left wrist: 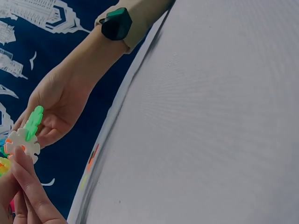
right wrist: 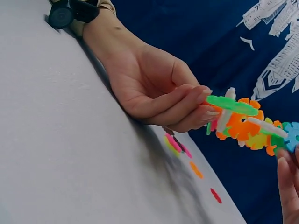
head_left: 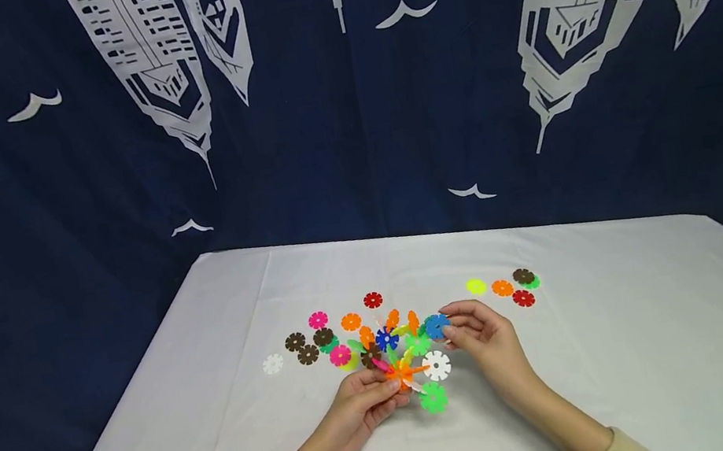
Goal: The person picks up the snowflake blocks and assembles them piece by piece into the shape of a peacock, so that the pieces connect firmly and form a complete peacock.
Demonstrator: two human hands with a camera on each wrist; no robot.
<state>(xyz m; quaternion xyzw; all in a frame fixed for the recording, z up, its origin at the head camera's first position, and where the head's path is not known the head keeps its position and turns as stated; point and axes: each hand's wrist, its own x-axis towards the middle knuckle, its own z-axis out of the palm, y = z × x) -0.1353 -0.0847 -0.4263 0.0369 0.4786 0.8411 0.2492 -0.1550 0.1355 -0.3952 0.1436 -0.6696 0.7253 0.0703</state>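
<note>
Disc cluster [head_left: 417,344], smooth slotted plastic rounds, hangs above the cloth-covered table [head_left: 639,338], well short of its far edge; left grip [head_left: 365,406] pinches the cluster's orange end, right grip [head_left: 491,338] a blue disc [head_left: 436,326].

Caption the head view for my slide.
Left hand holds a colorful disc assembly; right hand pinches a blue disc, with loose discs beyond.

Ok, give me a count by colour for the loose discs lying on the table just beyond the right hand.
Yellow disc: 1
Orange disc: 1
Brown disc: 1
Green disc, partly covered: 1
Red disc: 1
Total: 5, leaving out the blue disc in the right hand
</note>
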